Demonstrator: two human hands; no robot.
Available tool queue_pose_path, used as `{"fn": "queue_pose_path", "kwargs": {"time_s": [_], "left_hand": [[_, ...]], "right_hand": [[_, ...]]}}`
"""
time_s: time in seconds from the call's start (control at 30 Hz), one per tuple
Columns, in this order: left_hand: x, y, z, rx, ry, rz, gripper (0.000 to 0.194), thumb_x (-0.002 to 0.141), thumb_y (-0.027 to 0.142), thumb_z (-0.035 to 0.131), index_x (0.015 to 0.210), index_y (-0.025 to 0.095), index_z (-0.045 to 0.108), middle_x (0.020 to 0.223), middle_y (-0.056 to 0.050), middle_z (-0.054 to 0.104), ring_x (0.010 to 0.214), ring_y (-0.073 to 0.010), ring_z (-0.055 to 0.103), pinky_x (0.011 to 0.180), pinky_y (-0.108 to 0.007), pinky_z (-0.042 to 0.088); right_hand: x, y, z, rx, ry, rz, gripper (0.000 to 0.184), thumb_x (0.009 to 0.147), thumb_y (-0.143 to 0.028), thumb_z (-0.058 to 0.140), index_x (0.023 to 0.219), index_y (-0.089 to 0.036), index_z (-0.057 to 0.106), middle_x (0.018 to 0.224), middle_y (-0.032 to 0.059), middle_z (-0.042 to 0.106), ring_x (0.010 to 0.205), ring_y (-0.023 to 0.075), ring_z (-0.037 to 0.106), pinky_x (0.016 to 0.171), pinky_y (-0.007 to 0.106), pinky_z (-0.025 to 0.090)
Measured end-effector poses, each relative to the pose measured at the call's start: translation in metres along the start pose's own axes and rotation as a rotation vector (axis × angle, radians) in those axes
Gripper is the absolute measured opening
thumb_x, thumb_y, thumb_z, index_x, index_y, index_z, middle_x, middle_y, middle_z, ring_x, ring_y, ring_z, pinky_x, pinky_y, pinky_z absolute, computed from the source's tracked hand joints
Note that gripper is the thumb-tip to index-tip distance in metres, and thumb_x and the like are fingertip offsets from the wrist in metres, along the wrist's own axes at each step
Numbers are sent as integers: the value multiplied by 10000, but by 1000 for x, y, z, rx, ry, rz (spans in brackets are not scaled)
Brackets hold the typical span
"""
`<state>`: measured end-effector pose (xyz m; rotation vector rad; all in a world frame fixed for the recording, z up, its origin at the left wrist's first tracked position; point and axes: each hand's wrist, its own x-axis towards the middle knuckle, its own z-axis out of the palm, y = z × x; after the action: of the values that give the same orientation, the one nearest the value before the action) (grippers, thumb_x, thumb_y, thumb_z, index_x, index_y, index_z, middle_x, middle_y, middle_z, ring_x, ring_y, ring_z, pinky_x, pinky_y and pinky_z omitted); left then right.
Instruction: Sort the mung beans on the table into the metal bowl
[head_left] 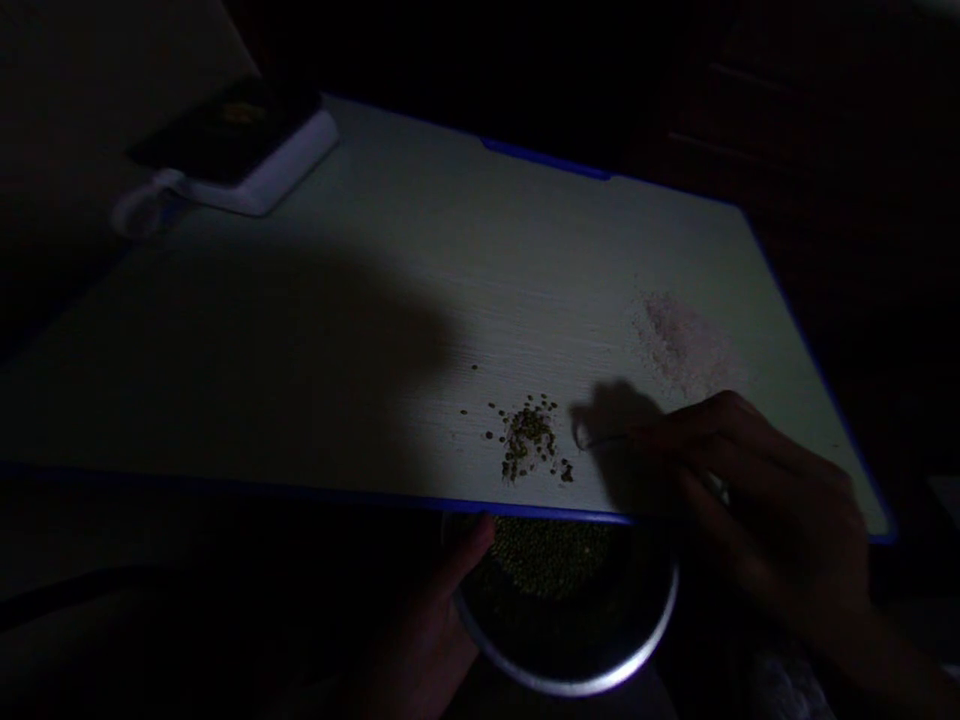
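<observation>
My left hand [442, 610] grips the left rim of a round metal bowl [592, 685], its thumb up by the table's front edge. Small green beans, like mung beans [551, 555], lie in the bowl, which is partly hidden under the tabletop. In my right hand [765, 490], fingers pinched, is a thin metal tool [600, 441] with a curved tip; its exact kind is too dark to make out. Its tip is just right of a small scattered pile of beans [529, 435] on the table. Beyond my right hand lies a pale, grainy heap [686, 345].
The light table [360, 420] has a blue edge. At its far left stands a white box-like thing with a dark top [255, 170], a pale whitish object [139, 210] beside it. Something crumpled and clear [787, 685] shows at lower right. The surroundings are very dark.
</observation>
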<state>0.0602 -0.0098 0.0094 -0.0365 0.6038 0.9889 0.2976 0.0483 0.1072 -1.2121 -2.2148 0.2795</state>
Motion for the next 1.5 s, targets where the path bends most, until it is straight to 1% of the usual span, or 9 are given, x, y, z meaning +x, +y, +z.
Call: {"fn": "queue_pose_path", "kwargs": {"time_s": [0.17,0.33,0.53,0.63,0.7,0.9,1.0,1.13,1.5], "left_hand": [[-1,4,6,44,-16,-35,114,884,381,823,960,308,869,1235,1,842,1368,-322,642,1219,-469,412],[-1,3,5,17,-58,-59,150,888,390,815,1019,345,872,1282,30,824,1404,-314,611,1230,-443,398],[-2,-1,-1,-11,-37,-68,252,1024,325,628,1162,369,835,1377,37,776,1528,-275,459,1309,-460,248],[0,-1,-3,-3,-36,-69,149,948,343,744,1012,381,873,1320,64,802,1487,-289,516,1296,-427,279],[0,0,-2,1,-43,-73,129,902,358,799,1004,376,877,1255,51,831,1450,-301,561,1281,-427,313],[-1,0,0,-26,-17,-58,222,996,312,670,1120,351,849,1268,13,830,1474,-295,537,1280,-483,316],[-1,-2,-2,-35,-31,-63,218,963,329,717,1136,345,848,1205,11,852,1423,-312,592,1268,-482,342],[-1,-1,-5,-23,-16,-37,159,915,351,783,1044,385,869,1134,57,869,1307,-279,693,1231,-400,396],[0,-1,-2,-7,-10,-60,135,927,343,771,1021,356,868,1223,45,846,1366,-292,646,1241,-433,381]], "right_hand": [[1,-5,3,72,-64,-97,325,931,16,576,1172,-173,685,1021,89,680,945,197,613,726,342,540],[-4,-6,0,117,-81,-81,383,910,15,583,1231,-173,672,1047,95,660,963,218,602,714,356,529],[-5,-6,1,131,-74,-69,418,903,9,583,1254,-195,681,1022,92,687,947,233,625,721,373,526],[-6,-7,3,132,-88,-72,398,903,1,590,1244,-179,687,1016,95,677,943,230,619,715,366,519],[-7,-8,3,132,-94,-67,382,908,4,589,1232,-174,687,1030,94,663,948,223,610,714,358,515],[-10,-11,1,156,-112,-79,358,910,23,568,1200,-144,698,992,93,642,928,210,593,697,341,513],[-10,-14,1,145,-112,-72,344,918,8,579,1198,-152,700,993,92,653,917,205,593,671,324,523],[-8,-19,5,131,-66,-71,373,913,21,583,1223,-163,680,978,87,682,889,197,612,642,305,536],[-3,-4,2,-46,37,9,244,937,-28,633,1112,-180,709,1003,74,706,923,184,663,712,309,542]]}}
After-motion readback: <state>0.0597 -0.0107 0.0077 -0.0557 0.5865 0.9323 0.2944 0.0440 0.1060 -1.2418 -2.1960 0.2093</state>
